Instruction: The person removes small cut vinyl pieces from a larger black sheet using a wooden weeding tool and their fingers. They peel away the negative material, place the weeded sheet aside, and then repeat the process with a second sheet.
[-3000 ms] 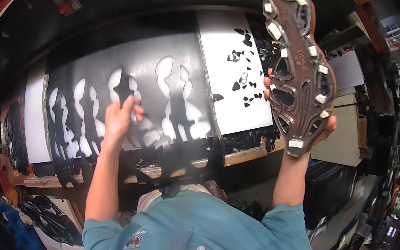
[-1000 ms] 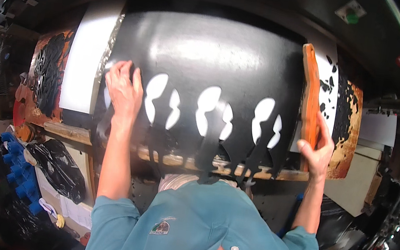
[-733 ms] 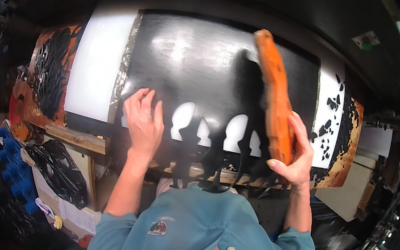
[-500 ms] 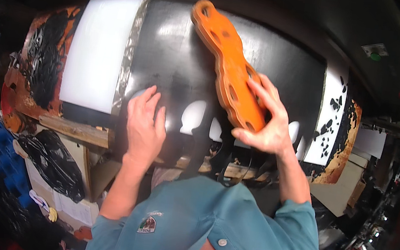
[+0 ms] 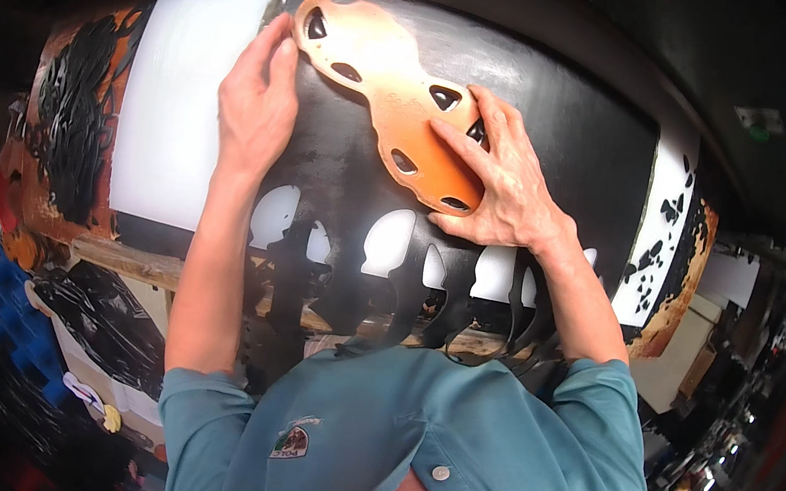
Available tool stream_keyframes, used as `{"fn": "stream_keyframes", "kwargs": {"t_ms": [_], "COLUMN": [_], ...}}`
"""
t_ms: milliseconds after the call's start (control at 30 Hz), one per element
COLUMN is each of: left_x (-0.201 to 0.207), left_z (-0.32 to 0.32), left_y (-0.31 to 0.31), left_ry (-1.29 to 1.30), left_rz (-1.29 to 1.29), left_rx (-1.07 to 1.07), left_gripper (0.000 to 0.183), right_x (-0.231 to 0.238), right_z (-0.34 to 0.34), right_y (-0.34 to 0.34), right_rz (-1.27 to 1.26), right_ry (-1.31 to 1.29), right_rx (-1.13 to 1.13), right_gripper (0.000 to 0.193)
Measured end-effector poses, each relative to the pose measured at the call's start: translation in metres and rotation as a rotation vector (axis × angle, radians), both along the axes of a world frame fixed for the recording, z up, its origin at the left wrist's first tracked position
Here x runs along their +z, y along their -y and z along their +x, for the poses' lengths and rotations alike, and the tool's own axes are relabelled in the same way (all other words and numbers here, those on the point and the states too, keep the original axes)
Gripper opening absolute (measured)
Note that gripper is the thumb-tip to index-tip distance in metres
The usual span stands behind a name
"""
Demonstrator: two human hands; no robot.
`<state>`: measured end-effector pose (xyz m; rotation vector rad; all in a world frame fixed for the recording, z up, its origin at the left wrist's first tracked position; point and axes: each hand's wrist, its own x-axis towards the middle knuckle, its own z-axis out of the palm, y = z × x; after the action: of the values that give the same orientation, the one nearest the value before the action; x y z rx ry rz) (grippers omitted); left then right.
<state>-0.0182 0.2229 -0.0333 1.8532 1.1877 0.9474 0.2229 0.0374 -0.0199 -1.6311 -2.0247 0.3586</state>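
An orange cutting die [image 5: 386,111], wavy-edged with several holes through it, lies slantwise over a black rubber sheet [image 5: 566,139]. My right hand [image 5: 511,177] grips its lower right end, the thumb at the near edge and the other fingers spread across the top and far edge. At the die's upper left end is my left hand [image 5: 258,104], fingers stretched out and the tips against or very near the rim. Along the sheet's near side, rounded cut-outs show white beneath, and curved black strips hang toward me.
A white board [image 5: 187,109] shows left of the sheet, and a white strip [image 5: 657,236] with black scraps lies to its right. A dark overhead machine part [image 5: 747,118] is at the upper right. Heaped black offcuts [image 5: 79,105] sit at far left, above blue material [image 5: 12,315].
The cutting die has tipped from steeply angled to nearly flat, its far end swinging left. My left hand has moved up and away to that end; my right hand has shifted slightly up and left.
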Motion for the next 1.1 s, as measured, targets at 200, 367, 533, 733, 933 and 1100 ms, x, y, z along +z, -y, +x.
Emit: {"fn": "stream_keyframes", "kwargs": {"t_ms": [200, 367, 533, 733, 933, 1100], "left_x": [-0.034, -0.038, -0.033, -0.029, -0.037, -0.039], "left_z": [0.03, 0.029, 0.032, 0.028, 0.031, 0.033], "left_y": [-0.022, -0.023, -0.025, -0.032, -0.04, -0.04], "left_ry": [0.051, 0.063, 0.108, 0.164, 0.114, 0.2], "left_rz": [0.068, 0.129, 0.102, 0.065, 0.153, 0.12], "left_rx": [0.024, 0.043, -0.001, -0.082, -0.029, 0.043], "left_gripper": [0.046, 0.04, 0.041, 0.041, 0.039, 0.036], "right_x": [-0.009, -0.032, -0.032, -0.027, -0.026, -0.016], "right_z": [0.012, 0.01, 0.009, -0.002, -0.003, 0.021], "right_y": [0.044, 0.059, 0.054, 0.045, 0.04, 0.061], "right_rz": [-0.044, 0.091, 0.162, 0.225, 0.152, -0.074], "right_ry": [-0.131, -0.221, -0.262, -0.244, -0.244, -0.529], "right_rx": [-0.167, -0.244, -0.225, -0.219, -0.238, -0.249], "right_gripper": [0.114, 0.102, 0.098, 0.101, 0.102, 0.1]}}
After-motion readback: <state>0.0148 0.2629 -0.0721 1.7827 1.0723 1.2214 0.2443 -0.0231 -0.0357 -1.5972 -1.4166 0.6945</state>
